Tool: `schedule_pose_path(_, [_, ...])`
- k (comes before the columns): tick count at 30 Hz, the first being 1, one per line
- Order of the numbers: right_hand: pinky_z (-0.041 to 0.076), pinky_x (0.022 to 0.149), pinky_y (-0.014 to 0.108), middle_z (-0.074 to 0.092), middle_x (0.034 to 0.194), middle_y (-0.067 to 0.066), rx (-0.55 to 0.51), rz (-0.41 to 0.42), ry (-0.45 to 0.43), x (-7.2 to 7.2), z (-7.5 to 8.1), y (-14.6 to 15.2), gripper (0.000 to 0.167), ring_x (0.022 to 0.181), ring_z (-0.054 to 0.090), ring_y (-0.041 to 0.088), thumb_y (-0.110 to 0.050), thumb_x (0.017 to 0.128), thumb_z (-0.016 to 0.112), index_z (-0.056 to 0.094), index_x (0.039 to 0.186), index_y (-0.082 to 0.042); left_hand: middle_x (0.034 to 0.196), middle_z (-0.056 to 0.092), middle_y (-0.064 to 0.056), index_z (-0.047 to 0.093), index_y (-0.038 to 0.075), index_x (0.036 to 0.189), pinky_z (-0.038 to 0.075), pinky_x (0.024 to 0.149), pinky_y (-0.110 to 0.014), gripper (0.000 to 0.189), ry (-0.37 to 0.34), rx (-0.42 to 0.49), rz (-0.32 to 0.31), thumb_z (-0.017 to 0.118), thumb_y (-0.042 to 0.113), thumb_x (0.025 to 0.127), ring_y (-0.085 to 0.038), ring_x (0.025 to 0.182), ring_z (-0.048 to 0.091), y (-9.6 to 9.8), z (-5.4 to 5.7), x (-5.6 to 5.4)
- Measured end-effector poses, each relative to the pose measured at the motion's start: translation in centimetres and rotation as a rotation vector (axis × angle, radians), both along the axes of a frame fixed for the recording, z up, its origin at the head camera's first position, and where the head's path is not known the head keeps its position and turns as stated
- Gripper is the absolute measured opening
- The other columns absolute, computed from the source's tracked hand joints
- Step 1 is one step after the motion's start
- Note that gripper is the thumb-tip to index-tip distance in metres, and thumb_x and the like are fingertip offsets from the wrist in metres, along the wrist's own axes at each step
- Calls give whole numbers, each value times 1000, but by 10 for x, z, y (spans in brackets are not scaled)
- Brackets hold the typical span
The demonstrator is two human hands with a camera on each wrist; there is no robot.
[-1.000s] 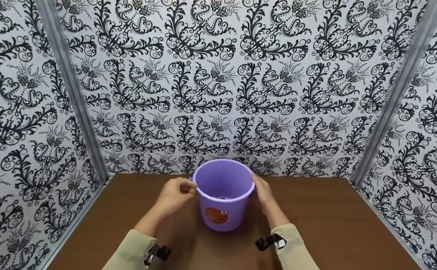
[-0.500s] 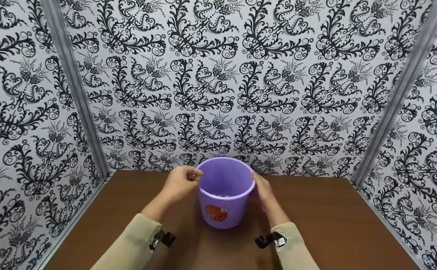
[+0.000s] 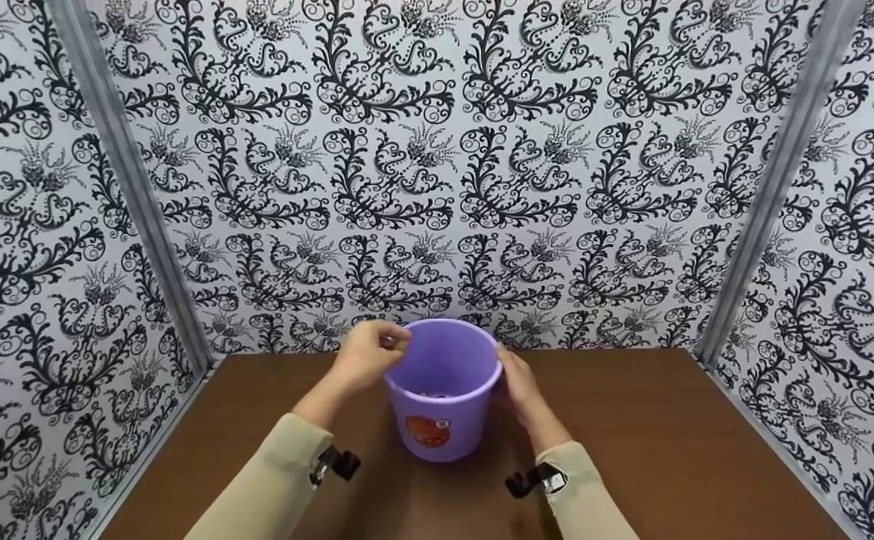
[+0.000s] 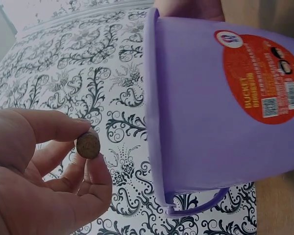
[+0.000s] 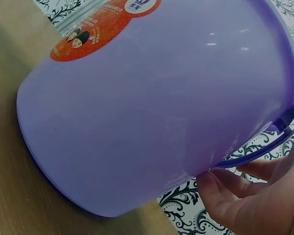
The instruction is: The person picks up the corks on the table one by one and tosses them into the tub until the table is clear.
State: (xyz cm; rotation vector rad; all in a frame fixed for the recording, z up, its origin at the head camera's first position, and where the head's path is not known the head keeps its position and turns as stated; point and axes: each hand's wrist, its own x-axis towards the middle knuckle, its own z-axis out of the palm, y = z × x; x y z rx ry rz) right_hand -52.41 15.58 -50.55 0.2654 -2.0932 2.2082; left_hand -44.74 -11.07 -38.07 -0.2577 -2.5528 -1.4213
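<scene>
A purple plastic bucket point(image 3: 467, 424) with a red round label stands upright on the brown table. My left hand point(image 3: 367, 354) is at the bucket's left rim. In the left wrist view, its thumb and fingers pinch a small brown round-ended piece point(image 4: 88, 145), outside and apart from the bucket wall. What the piece is made of cannot be told. My right hand point(image 3: 521, 384) holds the bucket's right side near the rim. In the right wrist view its fingers curl by the purple handle point(image 5: 258, 152), touching the wall. Small things point(image 3: 435, 395) at the bucket's bottom show only in part.
The brown table point(image 3: 632, 435) spreads around the bucket. A white wall point(image 3: 534, 187) with black scrollwork stands close behind it, with patterned side walls left and right. Grey posts point(image 3: 770, 202) mark the corners. Each wrist carries a small black camera mount point(image 3: 343, 463).
My left hand has risen from beside the bucket's left rim to slightly above it, shifting a little right. My right hand stays on the bucket, which remains in place. The head view shifts slightly.
</scene>
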Motion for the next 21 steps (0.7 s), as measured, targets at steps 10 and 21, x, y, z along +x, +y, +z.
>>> schedule_pose_path(10, [52, 99, 33, 70, 129, 27, 13, -34, 1, -1, 0, 2, 55, 113, 67, 23, -35, 114, 42, 61, 138, 10, 107, 79, -17, 78, 2, 115, 66, 83, -32, 38, -32, 16, -6, 67, -12, 82, -23, 95, 76, 11, 2, -12])
schedule_pose_path(21, [59, 88, 34, 73, 122, 24, -56, 13, -62, 5, 1, 0, 54, 104, 70, 24, -35, 113, 45, 57, 142, 9, 106, 77, -14, 77, 2, 121, 63, 75, -29, 45, -63, -99, -20, 64, -13, 81, -21, 87, 69, 32, 3, -19])
